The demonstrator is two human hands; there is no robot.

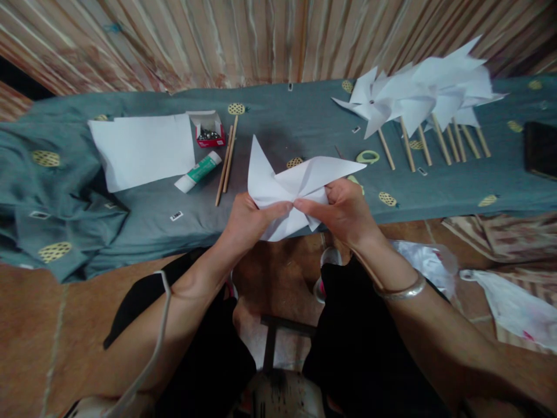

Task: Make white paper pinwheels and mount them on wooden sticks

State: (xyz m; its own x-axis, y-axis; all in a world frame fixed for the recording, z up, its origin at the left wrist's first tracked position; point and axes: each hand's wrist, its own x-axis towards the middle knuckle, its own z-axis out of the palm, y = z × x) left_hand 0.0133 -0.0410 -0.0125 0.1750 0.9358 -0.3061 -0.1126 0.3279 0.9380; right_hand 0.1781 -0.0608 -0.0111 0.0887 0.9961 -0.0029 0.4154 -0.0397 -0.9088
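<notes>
A reddish tiled floor (52, 325) runs under a low table draped in a grey-green cloth (296, 122) with yellow dotted ovals, and a striped curtain (217, 40) hangs behind it. Nearest, the seated person's forearms reach forward over dark trousers, a silver bangle (402, 290) on the right wrist and a white cord (154, 342) crossing the left arm. To the right on the floor lie crumpled plastic bags (509, 302).

Above the table's front edge, the left hand (248, 220) and the right hand (343, 212) meet at the middle of a half-folded white paper pinwheel (296, 183). Both are pinched on it, fingertips touching at its centre, its points fanning up and outward.

On the cloth beyond, just left of the hands, two wooden sticks (226, 159) lie side by side, with a green-and-white glue tube (198, 172) beside them. A small red box of pins (209, 130) stands open behind the tube, next to a stack of white paper sheets (139, 148). To the right sits a roll of tape (368, 156). Farther right, a row of finished pinwheels (426, 93) on sticks lies fanned out, and a dark phone (541, 148) rests at the far edge.
</notes>
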